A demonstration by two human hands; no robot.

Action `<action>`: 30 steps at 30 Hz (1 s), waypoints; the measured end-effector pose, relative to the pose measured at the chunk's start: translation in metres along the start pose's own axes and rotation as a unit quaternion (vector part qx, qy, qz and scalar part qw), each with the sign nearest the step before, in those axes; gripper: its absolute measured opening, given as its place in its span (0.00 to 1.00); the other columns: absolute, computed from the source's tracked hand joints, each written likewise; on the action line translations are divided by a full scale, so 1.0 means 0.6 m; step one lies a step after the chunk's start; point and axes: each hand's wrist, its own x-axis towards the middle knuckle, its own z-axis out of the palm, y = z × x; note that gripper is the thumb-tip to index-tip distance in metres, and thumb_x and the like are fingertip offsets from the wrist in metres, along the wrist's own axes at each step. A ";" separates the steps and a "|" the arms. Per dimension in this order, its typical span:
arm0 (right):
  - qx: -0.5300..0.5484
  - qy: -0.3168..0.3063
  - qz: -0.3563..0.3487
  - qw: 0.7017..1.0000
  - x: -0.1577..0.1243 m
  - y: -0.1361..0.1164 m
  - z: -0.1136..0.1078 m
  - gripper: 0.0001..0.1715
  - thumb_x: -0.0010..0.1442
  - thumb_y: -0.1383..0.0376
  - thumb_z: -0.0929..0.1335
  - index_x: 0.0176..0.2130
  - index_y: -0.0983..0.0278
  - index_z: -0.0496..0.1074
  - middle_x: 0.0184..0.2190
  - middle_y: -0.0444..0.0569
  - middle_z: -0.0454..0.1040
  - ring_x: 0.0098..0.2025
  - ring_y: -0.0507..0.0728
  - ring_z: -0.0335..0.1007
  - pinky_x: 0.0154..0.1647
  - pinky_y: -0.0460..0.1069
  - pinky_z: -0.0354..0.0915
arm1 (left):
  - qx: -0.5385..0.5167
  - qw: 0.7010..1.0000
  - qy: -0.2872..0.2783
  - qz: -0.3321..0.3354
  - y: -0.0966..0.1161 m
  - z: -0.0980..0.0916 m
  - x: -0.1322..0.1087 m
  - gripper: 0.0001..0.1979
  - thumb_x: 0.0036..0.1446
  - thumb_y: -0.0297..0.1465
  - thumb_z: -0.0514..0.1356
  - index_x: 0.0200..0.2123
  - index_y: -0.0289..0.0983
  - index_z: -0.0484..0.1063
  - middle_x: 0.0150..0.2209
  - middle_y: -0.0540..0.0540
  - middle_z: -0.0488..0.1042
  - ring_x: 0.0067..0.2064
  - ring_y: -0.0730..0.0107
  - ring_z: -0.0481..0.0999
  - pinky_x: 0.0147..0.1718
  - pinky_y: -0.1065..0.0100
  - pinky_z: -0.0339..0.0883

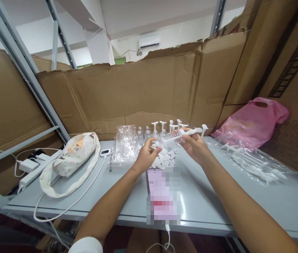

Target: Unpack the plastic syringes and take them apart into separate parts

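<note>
A clear plastic pump bottle (170,140) with a white pump head (192,131) lies nearly level in the air, its pump pointing right. My right hand (195,146) is closed around its neck end. At the bottle's base is my left hand (146,154), fingers curled with something whitish at the fingertips, too small to make out. Below the bottle, a pile of small white pieces (164,161) lies on the table. Behind my hands stand several clear bottles (147,133), some fitted with white pumps (162,124) and partly hidden by the held bottle and my right hand.
A phone (162,196) lies at the table's front edge, cable attached. Left are a clear plastic bag (124,146), a small white device (106,153), a cloth bag (72,158) and a power strip (39,168). Right are bagged white pumps (254,163) and a pink bag (251,123). Cardboard (133,91) walls the back.
</note>
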 end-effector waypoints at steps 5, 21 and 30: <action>0.001 -0.002 0.005 1.000 0.002 -0.001 -0.006 0.13 0.48 0.60 0.74 0.36 0.55 0.72 0.39 0.43 0.77 0.47 0.57 0.71 0.51 0.53 0.64 | -0.028 0.998 -0.038 -0.048 -0.014 -0.001 0.009 0.19 0.56 0.47 0.56 0.31 0.35 0.65 0.22 0.51 0.69 0.21 0.78 0.67 0.24 0.73 0.60; -0.011 0.087 -0.057 0.995 0.017 -0.029 -0.060 0.16 0.46 0.56 0.75 0.35 0.56 0.71 0.33 0.42 0.77 0.40 0.55 0.73 0.42 0.51 0.67 | 0.565 0.824 0.018 0.033 -0.010 0.000 0.008 0.10 0.59 0.34 0.55 0.34 0.34 0.72 0.36 0.38 0.74 0.44 0.54 0.72 0.42 0.58 0.63; 0.093 0.151 0.060 0.982 -0.002 0.025 0.025 0.22 0.43 0.48 0.75 0.31 0.61 0.71 0.27 0.41 0.73 0.29 0.50 0.68 0.29 0.44 0.67 | 0.361 0.900 -0.025 0.242 0.024 0.032 -0.010 0.27 0.60 0.43 0.55 0.59 0.42 0.53 0.55 0.39 0.64 0.50 0.59 0.70 0.45 0.58 0.68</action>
